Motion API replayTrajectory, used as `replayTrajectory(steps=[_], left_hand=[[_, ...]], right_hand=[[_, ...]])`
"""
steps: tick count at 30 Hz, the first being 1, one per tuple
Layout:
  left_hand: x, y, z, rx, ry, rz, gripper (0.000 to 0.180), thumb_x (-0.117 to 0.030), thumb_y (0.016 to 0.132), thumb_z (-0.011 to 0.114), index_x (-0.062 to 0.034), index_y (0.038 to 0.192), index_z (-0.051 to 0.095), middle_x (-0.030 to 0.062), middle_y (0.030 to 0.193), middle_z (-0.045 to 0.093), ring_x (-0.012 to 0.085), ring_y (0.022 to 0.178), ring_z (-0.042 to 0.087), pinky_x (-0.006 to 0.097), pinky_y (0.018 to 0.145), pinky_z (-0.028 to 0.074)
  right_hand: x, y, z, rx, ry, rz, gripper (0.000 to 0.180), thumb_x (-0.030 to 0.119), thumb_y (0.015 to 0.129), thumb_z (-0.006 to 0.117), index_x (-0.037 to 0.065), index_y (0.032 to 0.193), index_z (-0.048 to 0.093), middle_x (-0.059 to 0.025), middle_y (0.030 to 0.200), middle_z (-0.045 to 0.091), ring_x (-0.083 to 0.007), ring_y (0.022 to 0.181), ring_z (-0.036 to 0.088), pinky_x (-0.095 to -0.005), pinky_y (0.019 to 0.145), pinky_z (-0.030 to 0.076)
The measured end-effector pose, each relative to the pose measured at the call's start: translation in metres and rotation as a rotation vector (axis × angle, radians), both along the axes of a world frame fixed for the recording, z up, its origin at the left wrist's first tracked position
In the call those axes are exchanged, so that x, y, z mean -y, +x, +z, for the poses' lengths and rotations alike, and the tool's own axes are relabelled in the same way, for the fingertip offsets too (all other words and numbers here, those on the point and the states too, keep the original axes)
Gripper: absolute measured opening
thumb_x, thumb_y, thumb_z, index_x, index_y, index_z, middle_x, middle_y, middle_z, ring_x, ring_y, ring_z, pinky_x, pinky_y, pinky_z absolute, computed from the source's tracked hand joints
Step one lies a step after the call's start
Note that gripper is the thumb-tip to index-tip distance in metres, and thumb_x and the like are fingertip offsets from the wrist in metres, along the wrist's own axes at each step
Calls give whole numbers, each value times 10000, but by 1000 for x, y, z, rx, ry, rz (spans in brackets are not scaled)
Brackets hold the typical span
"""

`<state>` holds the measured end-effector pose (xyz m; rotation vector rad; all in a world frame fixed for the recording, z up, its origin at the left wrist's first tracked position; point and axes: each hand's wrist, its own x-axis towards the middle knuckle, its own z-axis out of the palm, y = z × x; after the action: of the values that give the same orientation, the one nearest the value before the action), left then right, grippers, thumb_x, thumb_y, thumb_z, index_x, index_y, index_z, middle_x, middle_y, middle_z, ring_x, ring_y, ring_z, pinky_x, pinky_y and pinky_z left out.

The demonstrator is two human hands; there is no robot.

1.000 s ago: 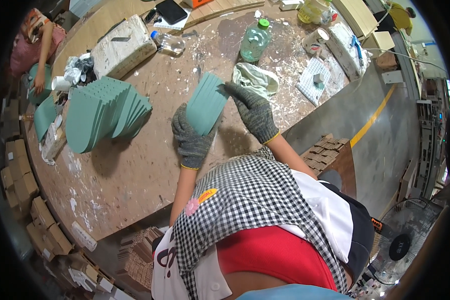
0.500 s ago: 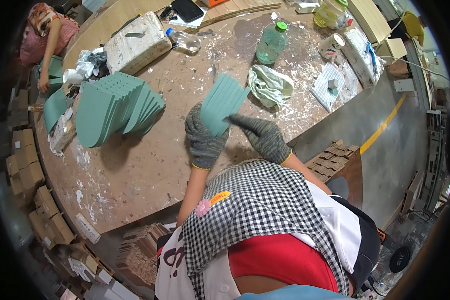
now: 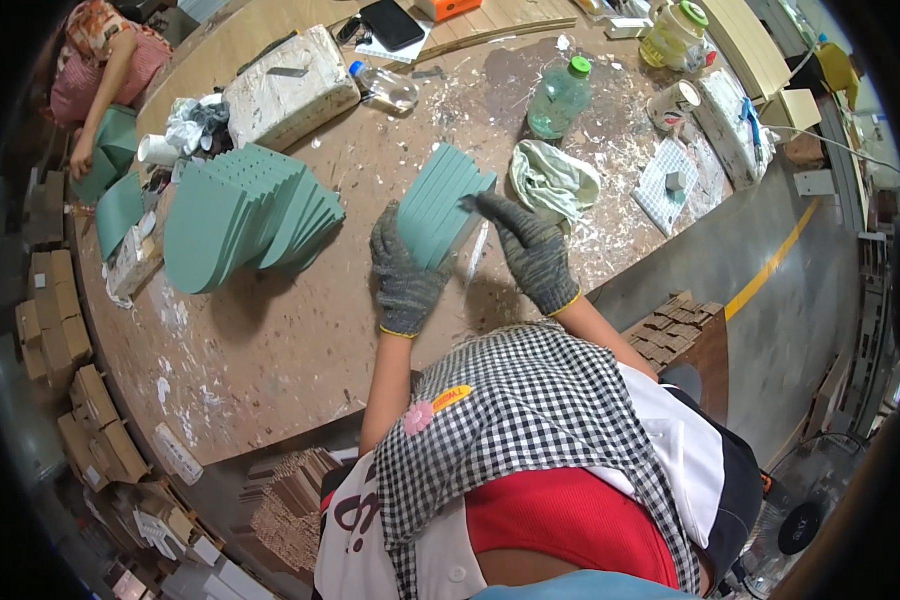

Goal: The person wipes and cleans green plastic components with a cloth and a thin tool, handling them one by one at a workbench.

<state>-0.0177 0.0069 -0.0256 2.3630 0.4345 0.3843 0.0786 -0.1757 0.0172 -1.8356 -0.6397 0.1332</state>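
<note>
My left hand (image 3: pixel 406 285), in a grey knit glove, is closed around the lower left of a small stack of green round-ended panels (image 3: pixel 438 208), holding it tilted above the table. My right hand (image 3: pixel 533 258), gloved the same way, has its fingers pressed together at the stack's right edge. A dark bit shows at those fingertips, too small to name. To the left on the table stands a larger fanned pile of the same green panels (image 3: pixel 225 220), some with rows of small holes. A crumpled pale cloth (image 3: pixel 555 182) lies just beyond my right hand.
Farther back are a green-capped bottle (image 3: pixel 560 100), a blue-capped bottle (image 3: pixel 385 88), a paint-smeared white block (image 3: pixel 292 85), a paper cup (image 3: pixel 673 103) and a black phone (image 3: pixel 392 24). At far left, another person's hand (image 3: pixel 82 158) touches green pieces. Stacked cardboard (image 3: pixel 675 325) stands beside the table's right edge.
My right fingertips have moved up along the stack's right edge, from its lower corner toward the far end. My left hand keeps its hold. The whole view has shifted slightly.
</note>
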Motion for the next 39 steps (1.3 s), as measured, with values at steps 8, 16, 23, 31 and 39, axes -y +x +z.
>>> replayTrajectory(steps=[8,16,23,31,39], left_hand=[[0,-1,5,44,-69,24,1153,-343,639,925,-4,1533,281,244,1468,394,409,1346,403,507,1155,324],[0,-7,8,42,-58,15,1027,-292,708,855,-9,1510,279,252,1400,413,423,1286,439,510,1101,390],[4,-2,9,41,-27,26,1113,-336,670,898,-23,1530,265,242,1433,391,411,1318,416,508,1130,356],[2,-2,8,6,0,25,1129,-335,679,897,-13,1542,245,254,1450,383,419,1329,410,500,1137,348],[5,-2,7,25,21,17,1122,-326,673,899,-9,1533,252,251,1445,391,413,1338,413,488,1139,354]], right_hand=[[9,61,13,597,-416,-178,473,105,877,662,208,1337,619,-119,1053,728,-278,849,722,-364,714,580],[-5,-11,23,409,-757,455,643,16,914,536,323,1477,491,-35,939,695,-193,657,664,-335,534,515],[11,62,13,378,-494,-100,482,73,928,582,241,1380,585,-118,900,700,-256,714,687,-368,603,545],[2,-8,19,142,-245,91,435,61,953,556,237,1337,661,-98,1144,744,-266,918,739,-360,802,601],[2,-16,14,-23,-182,159,434,39,935,544,178,1327,670,-105,1166,742,-245,963,742,-352,835,604]])
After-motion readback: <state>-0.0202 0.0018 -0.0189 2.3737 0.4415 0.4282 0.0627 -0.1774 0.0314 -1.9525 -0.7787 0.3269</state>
